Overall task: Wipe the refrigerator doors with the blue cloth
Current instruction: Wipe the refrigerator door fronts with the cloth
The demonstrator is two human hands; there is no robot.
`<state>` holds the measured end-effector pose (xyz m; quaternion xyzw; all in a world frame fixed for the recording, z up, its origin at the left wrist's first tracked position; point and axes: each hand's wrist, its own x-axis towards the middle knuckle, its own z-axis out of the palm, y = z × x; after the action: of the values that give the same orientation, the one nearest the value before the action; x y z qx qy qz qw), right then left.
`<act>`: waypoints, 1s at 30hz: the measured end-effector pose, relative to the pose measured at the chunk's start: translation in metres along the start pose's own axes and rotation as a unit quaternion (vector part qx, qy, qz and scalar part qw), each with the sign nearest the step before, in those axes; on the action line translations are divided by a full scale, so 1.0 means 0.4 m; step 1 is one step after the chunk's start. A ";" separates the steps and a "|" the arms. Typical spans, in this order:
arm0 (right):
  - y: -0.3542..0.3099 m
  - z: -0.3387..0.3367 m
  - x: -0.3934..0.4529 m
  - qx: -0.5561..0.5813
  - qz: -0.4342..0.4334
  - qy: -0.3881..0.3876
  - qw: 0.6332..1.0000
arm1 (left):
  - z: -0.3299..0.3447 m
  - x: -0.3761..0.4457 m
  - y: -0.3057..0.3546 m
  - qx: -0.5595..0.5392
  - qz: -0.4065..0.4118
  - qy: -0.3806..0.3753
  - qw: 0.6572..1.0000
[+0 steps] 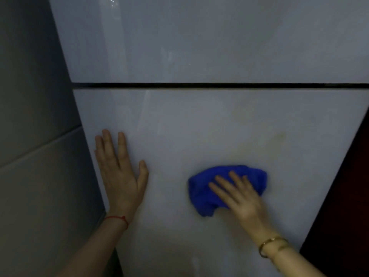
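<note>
My right hand (242,198) presses the blue cloth (205,188) flat on the lower fridge door (199,132), with my fingers straight and spread on top of it. The cloth is bunched up, low on the door and toward the right. My left hand (119,172) lies flat on the same door near its left edge, fingers straight, holding nothing. A dark gap (219,85) splits this door from the upper door (199,41). A gray wall (36,116) is on the left.

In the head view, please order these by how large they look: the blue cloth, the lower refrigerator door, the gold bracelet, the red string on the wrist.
1. lower refrigerator door, by far the largest.
2. blue cloth, bunched under the right hand.
3 and 4. gold bracelet and red string: both thin wrist bands, too alike to rank.
</note>
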<state>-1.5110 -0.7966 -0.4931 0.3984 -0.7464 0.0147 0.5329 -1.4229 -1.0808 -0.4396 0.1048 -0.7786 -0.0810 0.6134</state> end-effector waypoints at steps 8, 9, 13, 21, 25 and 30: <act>0.027 -0.069 0.282 0.076 0.057 0.106 0.990 | -0.003 0.001 0.003 0.000 -0.015 -0.013 1.000; -0.007 -0.032 0.211 0.070 -0.026 0.055 0.996 | -0.006 0.000 0.003 -0.005 -0.018 -0.016 1.000; -0.015 0.028 -0.041 0.005 -0.243 -0.090 0.966 | -0.017 -0.002 -0.005 -0.020 -0.004 -0.026 0.999; 0.035 -0.089 0.290 0.063 0.087 0.125 0.986 | -0.014 -0.016 -0.014 -0.010 -0.017 -0.030 0.999; -0.079 0.011 0.172 0.053 -0.083 0.038 0.994 | -0.024 -0.022 -0.016 -0.030 -0.022 -0.052 0.998; 0.022 0.017 -0.018 -0.013 -0.322 -0.099 0.942 | -0.035 -0.041 -0.039 -0.017 0.015 -0.073 0.997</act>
<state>-1.5208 -0.7893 -0.4981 0.6099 -0.6277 -0.2068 0.4373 -1.4046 -1.0917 -0.4556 0.0763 -0.8213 -0.0927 0.5577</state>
